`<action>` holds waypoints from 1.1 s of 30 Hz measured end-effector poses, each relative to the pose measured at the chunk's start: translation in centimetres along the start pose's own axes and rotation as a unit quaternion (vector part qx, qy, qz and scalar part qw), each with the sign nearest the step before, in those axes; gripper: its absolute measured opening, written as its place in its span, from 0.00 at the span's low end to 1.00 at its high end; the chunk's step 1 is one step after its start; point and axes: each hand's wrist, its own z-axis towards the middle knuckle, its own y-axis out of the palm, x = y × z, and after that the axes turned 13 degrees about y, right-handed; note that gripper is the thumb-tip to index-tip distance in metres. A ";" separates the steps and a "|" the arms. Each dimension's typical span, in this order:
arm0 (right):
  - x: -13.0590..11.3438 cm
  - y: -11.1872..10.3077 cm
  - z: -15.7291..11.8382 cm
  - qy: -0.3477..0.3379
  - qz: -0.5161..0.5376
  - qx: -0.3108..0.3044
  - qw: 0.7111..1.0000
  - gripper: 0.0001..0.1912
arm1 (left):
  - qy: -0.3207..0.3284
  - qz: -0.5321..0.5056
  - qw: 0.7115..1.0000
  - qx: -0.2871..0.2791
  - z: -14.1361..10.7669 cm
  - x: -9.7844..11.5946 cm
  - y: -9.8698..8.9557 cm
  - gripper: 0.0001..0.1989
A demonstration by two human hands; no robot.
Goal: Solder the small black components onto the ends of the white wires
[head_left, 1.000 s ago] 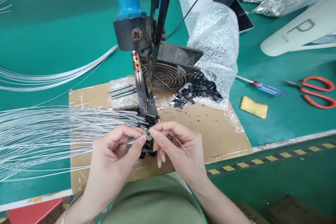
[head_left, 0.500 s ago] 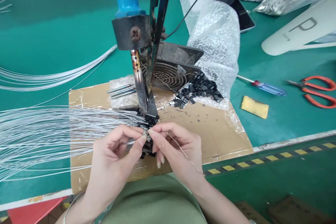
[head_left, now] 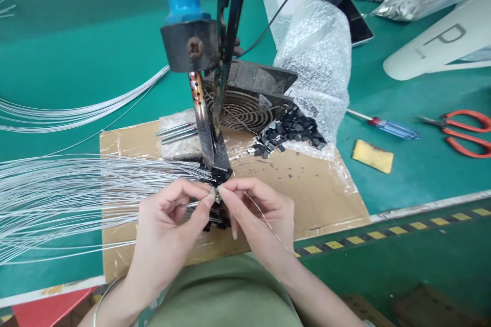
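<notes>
The left hand is pinching a tiny piece, hard to identify — the right hand is holding thin wire; small, steady movements are suiting such close fingertips.

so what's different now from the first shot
Very little. The right hand's lower fingers shifted: two fingertips showed below it, now one. The left hand edged slightly right. The iron sits a bit further left in the picture, probably because the camera moved. No new grasp or release is visible; both hands stay pinched together, the thin wire still at the right one.
</notes>
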 end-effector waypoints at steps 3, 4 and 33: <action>0.5 -1.0 -0.1 -0.086 -0.099 0.012 0.991 0.10 | 0.006 0.010 1.000 0.007 0.2 -0.2 0.0 0.06; 0.6 -1.4 -0.2 -0.107 -0.121 0.009 0.987 0.15 | 0.008 0.016 1.000 0.012 0.3 -0.3 0.0 0.06; -2.2 -1.6 0.2 -0.073 -0.090 -0.047 0.992 0.10 | 0.037 0.065 0.996 0.048 2.5 0.8 -0.1 0.07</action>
